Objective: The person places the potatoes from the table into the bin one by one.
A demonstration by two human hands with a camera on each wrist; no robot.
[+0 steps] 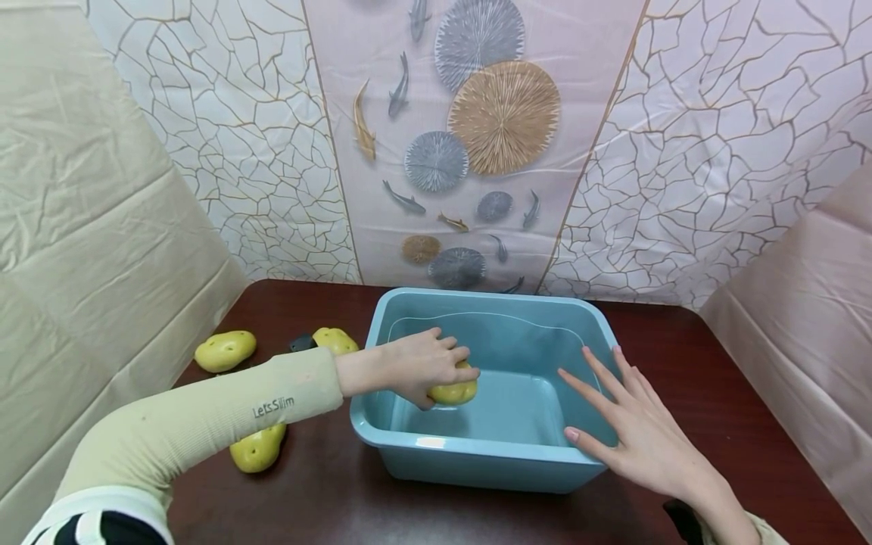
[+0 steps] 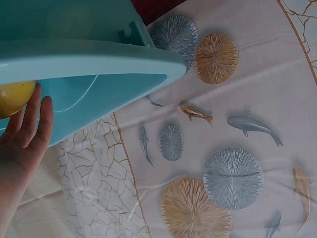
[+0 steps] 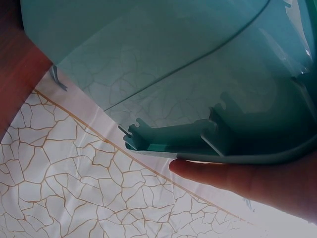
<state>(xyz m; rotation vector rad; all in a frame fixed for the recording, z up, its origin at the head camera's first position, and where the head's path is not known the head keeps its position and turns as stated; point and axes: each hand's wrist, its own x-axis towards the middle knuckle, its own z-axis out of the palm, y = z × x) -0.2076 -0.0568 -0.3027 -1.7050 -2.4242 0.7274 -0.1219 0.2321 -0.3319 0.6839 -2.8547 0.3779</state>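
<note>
A blue plastic basin (image 1: 477,452) stands on the dark table. My left hand (image 1: 431,367) reaches over the basin's left side and grips a yellow potato (image 1: 453,391) above the basin's floor. In the left wrist view, fingers (image 2: 30,124) curve along the side of the potato (image 2: 12,99); the rest of the hold is out of frame. At the right rim, my right hand (image 1: 640,424) is spread with its fingers apart, holding nothing. From the right wrist, one finger (image 3: 218,176) shows right at the basin's ribbed rim (image 3: 198,156).
On the table (image 1: 306,499) left of the basin lie one potato (image 1: 225,350) at the back, another potato (image 1: 259,448) near the left sleeve, and a third potato (image 1: 335,341) beside a small dark object (image 1: 303,344). Patterned cloth (image 1: 272,151) hangs behind.
</note>
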